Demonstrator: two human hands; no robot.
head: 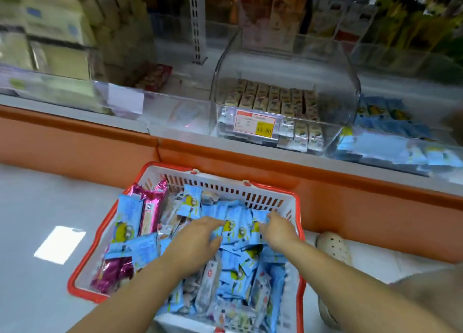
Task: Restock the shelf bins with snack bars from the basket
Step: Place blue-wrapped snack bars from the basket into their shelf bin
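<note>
In the head view, the step in hand is the pick-up. Both hands are down in the white slatted plastic basket with a red rim (225,188), which stands on the grey floor in front of the orange shelf base. They are working at the heap of light-blue wrapped snack bars (240,228) that fills most of it.

The left hand (200,235) lies palm-down on the blue bars. Its fingers (213,223) are stretched forward and close together, and the thumb is out to the side against a wrapper – pressing, not pinching.

The right hand (278,230) reaches in just beside the basket's right wall, with its fingertips (271,216) on the far blue wrappers. Whether they have hooked round a bar I cannot tell, as the tips blur into the foil.

A small cluster of blue bars sits between the two hands, so this looks like a gathering move. Shiny pink-wrapped bars (150,207) lie at the basket's left side, untouched.

As I judge it, the next move calls for closing both hands on that cluster and lifting it clear. It then goes up and to the right, to the clear plastic shelf bin with matching blue bars (390,137). That is not the curved clear bin of beige and silver bars (283,112) beside it – that one holds another product.
</note>
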